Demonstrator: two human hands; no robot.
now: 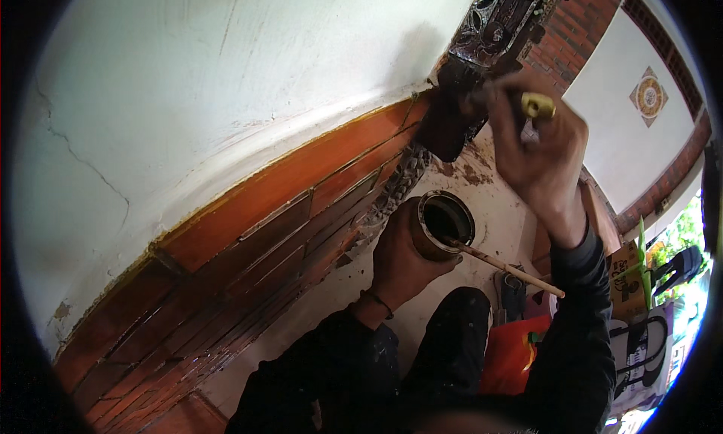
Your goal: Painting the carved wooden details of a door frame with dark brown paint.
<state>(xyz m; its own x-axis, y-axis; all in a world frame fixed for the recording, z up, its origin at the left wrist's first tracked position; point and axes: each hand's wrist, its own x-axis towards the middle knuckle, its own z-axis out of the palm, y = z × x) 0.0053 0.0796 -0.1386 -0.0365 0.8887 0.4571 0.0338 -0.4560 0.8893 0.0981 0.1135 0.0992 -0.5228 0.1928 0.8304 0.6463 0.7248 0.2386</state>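
Note:
My left hand (403,257) is wrapped round an open tin (429,242) with dark liquid inside. A thin wooden stick (512,270) leans out over the tin's rim toward the right. Higher up, my right hand (538,152) is closed on what looks like a paintbrush (538,106); its pale yellow handle end sticks out above the fingers, while its bristles are blurred and hidden. The fingers are close to a glossy dark-brown carved wooden piece (501,20), near its plain dark lower part (446,129). Whether the brush touches the wood I cannot tell.
A white cracked wall (188,95) rises at left above a reddish-brown brick base (286,201). Dark stains mark the pale floor (493,212). At lower right are a red bag (512,355), a cardboard box (629,283) and a white bag with dark handles (640,359).

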